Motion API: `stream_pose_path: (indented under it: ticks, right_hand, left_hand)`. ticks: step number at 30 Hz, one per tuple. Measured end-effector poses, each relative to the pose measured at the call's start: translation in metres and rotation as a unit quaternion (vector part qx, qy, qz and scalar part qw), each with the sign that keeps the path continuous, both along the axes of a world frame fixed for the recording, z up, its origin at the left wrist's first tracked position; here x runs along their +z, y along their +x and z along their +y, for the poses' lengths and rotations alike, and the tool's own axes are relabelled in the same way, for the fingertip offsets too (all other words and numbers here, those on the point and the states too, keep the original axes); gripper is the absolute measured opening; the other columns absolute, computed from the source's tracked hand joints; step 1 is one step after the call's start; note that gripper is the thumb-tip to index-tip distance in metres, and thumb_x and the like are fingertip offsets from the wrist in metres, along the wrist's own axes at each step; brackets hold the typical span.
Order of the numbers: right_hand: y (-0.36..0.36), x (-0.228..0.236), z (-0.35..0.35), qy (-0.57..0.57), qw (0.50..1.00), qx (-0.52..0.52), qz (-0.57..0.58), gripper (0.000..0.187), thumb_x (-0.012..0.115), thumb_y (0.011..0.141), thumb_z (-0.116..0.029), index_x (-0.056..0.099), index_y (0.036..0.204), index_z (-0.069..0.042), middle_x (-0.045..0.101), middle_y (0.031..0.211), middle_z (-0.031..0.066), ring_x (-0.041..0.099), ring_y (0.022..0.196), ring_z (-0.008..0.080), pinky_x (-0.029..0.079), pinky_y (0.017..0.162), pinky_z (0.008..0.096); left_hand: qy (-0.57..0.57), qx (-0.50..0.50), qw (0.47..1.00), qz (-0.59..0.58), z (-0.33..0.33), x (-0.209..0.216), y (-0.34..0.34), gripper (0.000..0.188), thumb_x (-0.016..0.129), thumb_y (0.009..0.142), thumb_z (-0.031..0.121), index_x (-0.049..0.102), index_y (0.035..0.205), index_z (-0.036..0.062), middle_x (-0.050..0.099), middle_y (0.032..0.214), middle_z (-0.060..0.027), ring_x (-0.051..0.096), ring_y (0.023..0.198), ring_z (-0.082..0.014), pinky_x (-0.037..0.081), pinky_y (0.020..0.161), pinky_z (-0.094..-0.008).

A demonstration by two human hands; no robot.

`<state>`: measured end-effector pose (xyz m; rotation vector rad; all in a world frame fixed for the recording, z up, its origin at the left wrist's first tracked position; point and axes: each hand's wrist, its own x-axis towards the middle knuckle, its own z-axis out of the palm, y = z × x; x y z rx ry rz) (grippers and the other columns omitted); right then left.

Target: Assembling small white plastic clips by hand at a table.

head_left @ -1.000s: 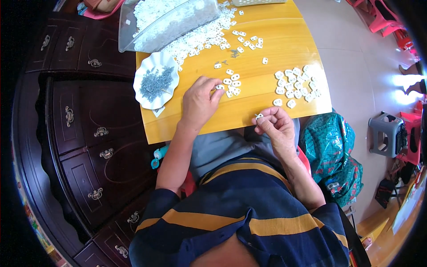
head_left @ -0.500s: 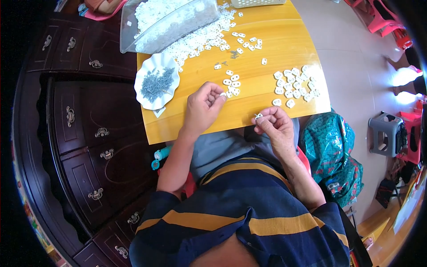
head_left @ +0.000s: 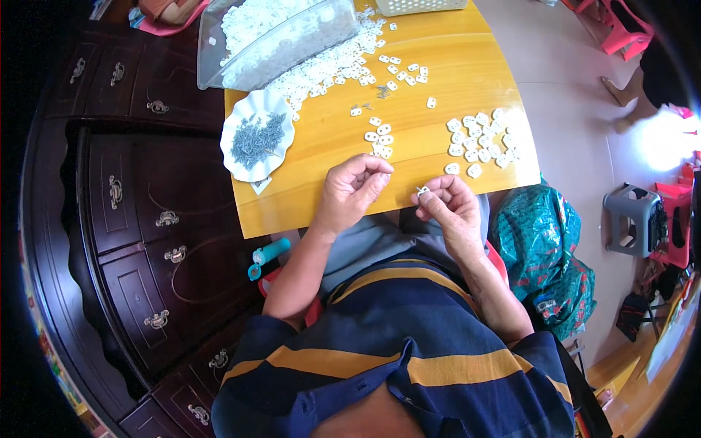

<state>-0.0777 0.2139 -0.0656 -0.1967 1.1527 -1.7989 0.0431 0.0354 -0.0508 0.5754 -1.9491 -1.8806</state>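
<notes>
My right hand (head_left: 451,208), near the table's front edge, pinches a small white plastic piece (head_left: 423,190) between thumb and fingertips. Close by on its left is my left hand (head_left: 355,191), thumb and forefinger pressed together; what lies between them is too hidden to name. Just beyond the left hand, a small cluster of white two-hole plastic pieces (head_left: 380,139) rests on the yellow wooden table (head_left: 321,146). A larger group of similar white pieces (head_left: 478,139) sits at the right. Grey metal pins or screws (head_left: 258,140) fill part of a white scalloped dish (head_left: 237,166) at the left.
A clear bin (head_left: 288,52) of white pieces stands at the back left, with more spilled beside it. A few loose pins (head_left: 382,92) lie mid-table. Behind is a perforated basket (head_left: 423,6). A green bag (head_left: 537,233) and grey stool (head_left: 629,219) stand right; dark drawers (head_left: 157,219) left.
My left hand has moved from the small cluster toward the right hand and slightly nearer me. The right hand stays nearly still. At the far right, another person's leg has come into view.
</notes>
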Motion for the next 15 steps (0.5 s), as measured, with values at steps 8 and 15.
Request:
stream_pose_path:
  ticks: [8,15]
  right_hand:
    - [0.0002,-0.0003,0.0004,-0.004,1.000,-0.006,0.002,0.013,0.066,0.098,-0.005,0.061,0.110,-0.003,0.073,0.094,0.0059,0.066,0.077,0.0068,0.054,0.071,0.0182]
    - [0.0007,0.0000,0.0003,-0.010,1.000,-0.005,-0.001,0.013,0.066,0.098,-0.006,0.060,0.110,-0.003,0.072,0.094,0.0057,0.065,0.076,0.0069,0.053,0.071,0.0184]
  left_hand:
    - [0.061,-0.008,0.998,-0.014,0.0057,-0.0048,-0.0005,0.021,0.070,0.095,0.002,0.067,0.115,-0.0023,0.066,0.095,-0.0006,0.062,0.083,-0.0049,0.053,0.075,-0.0204]
    - [-0.056,-0.027,0.998,-0.011,0.0017,-0.0063,0.0000,0.019,0.069,0.097,0.005,0.065,0.114,-0.0018,0.065,0.096,-0.0003,0.062,0.085,-0.0053,0.054,0.078,-0.0211]
